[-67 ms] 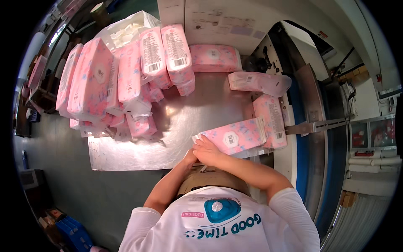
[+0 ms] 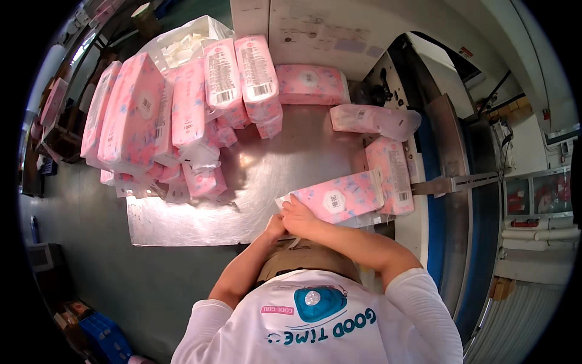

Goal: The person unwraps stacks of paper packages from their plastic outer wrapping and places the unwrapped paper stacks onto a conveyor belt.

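Both hands meet at the near-left end of one pink pack [image 2: 341, 200]: the right hand [image 2: 301, 217] lies over that end with its fingers curled on the wrapper, gripping it, and the left hand [image 2: 276, 227] is tucked just beside it, pinching at the same corner (whether its fingers actually close on the film is hidden under the right hand). That pack lies flat at the near edge of the steel table [image 2: 200, 224], its long axis running from the hands away to the right and slightly up, so nearly all of its length sits to the right of the grip. Its far end touches another pack [image 2: 393, 173] standing crosswise against the conveyor [image 2: 451, 158]. The right hand is the one nearer to the pack's middle; the left reaches only its end. To the left, well apart, leans a big stack [image 2: 182, 115] of like packs, and two more lie at the table's back, near the machine.
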`<state>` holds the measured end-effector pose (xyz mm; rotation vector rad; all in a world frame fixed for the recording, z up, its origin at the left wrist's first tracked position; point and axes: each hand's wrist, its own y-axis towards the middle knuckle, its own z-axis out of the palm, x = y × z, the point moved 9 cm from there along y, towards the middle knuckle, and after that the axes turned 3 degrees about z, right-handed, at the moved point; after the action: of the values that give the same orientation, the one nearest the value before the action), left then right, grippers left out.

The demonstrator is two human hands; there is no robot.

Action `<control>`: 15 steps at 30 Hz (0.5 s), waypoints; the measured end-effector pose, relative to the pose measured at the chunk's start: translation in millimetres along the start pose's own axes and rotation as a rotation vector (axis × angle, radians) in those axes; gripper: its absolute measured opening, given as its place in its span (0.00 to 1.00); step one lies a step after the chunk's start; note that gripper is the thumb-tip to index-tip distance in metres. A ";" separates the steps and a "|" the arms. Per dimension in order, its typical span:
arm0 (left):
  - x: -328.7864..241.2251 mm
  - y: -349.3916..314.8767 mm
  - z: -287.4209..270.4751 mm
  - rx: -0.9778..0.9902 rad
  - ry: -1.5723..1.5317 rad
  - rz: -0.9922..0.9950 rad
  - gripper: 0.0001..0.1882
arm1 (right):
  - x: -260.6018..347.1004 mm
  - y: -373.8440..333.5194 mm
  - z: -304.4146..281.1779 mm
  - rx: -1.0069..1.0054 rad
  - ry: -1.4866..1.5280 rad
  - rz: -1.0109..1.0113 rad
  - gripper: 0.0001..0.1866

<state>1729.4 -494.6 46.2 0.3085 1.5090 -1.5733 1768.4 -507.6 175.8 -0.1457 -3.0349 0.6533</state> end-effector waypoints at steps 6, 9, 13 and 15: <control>-40.7 -44.6 -90.8 -0.144 0.205 0.221 0.11 | -44.5 -1.7 46.9 0.253 -0.239 0.137 0.14; -40.1 -81.4 -180.2 -0.194 0.237 0.263 0.12 | -32.4 -6.7 34.6 0.177 -0.246 0.164 0.14; -52.8 -134.1 -318.4 -0.486 0.314 0.230 0.12 | -26.3 -13.3 39.4 0.081 -0.199 0.149 0.12; -39.7 -177.9 -423.4 -0.809 0.523 0.257 0.13 | -18.8 -10.8 34.9 0.044 -0.193 0.107 0.11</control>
<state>1454.9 -128.1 98.9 0.4339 2.2616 -0.6031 1784.4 -533.5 148.3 -0.2596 -3.2123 0.7857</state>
